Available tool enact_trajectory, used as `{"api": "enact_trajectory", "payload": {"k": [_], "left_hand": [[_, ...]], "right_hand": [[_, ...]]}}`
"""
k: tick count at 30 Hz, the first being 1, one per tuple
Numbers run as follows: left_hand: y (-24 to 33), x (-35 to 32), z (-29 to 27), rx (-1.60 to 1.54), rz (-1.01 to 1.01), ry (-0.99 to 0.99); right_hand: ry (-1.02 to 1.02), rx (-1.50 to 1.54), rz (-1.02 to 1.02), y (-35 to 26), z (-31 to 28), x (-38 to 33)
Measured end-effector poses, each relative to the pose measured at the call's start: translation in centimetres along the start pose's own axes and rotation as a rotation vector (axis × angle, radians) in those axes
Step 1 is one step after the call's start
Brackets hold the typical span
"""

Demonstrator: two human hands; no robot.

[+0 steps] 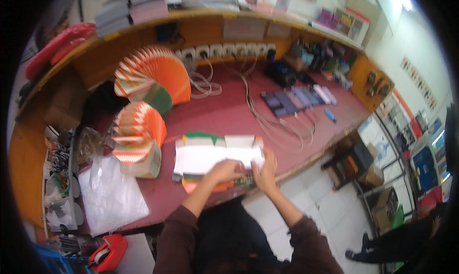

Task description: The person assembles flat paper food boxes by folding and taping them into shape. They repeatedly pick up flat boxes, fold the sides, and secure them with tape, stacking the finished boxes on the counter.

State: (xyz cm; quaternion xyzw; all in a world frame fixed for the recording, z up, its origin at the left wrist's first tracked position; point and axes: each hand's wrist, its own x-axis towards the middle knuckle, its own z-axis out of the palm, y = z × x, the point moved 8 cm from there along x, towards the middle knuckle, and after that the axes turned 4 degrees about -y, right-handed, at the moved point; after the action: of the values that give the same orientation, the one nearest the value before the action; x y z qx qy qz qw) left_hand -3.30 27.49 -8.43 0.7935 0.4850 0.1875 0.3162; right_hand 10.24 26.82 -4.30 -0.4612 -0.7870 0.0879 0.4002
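Note:
A small carton (205, 156) lies opened out on the red tabletop in front of me, white inside with flaps standing along its edges. Green and orange pieces show from beneath it. My left hand (226, 171) is closed on its near edge, fingers bent. At the carton's right end my right hand (266, 171) is closed round the corner, the thumb toward the white inside. Motion blur hides the exact finger contact. To the left, orange and white flat cartons stand fanned out in a large curved stack (177, 78) and a smaller stack (152, 123).
A clear plastic bag (112, 192) lies at the left edge. Phones (299, 100) with cables lie at the right, below a row of sockets (234, 50). A blue lighter-like object (330, 115) is near the right edge. A red tape dispenser (109, 252) sits lower left. A stool (351, 164) stands right.

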Motion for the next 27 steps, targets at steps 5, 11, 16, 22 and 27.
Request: {"api": "enact_trajectory", "payload": {"k": [5,11,16,22,27], "left_hand": [[-3.9,1.4,0.8,-0.195,-0.15,-0.12],[-4.6,1.8,0.8,-0.334,-0.021,-0.137],[-4.5,1.8,1.2,-0.229,-0.061,-0.159],[-3.6,1.1,0.6,-0.141,-0.069,-0.084],[-3.3,1.0,0.5,-0.179,-0.074,-0.12]], "right_hand": [[-0.256,-0.31,-0.147,1.5,-1.3,-4.7],[-0.551,-0.309,-0.146,4.1,-0.2,-2.3],[-1.073,-0.181,0.136,7.1,2.7,1.1],[-0.947,-0.173,-0.14,4.5,1.9,-0.4],[-0.517,-0.313,-0.417,0.3,-0.3,-4.4]]}}
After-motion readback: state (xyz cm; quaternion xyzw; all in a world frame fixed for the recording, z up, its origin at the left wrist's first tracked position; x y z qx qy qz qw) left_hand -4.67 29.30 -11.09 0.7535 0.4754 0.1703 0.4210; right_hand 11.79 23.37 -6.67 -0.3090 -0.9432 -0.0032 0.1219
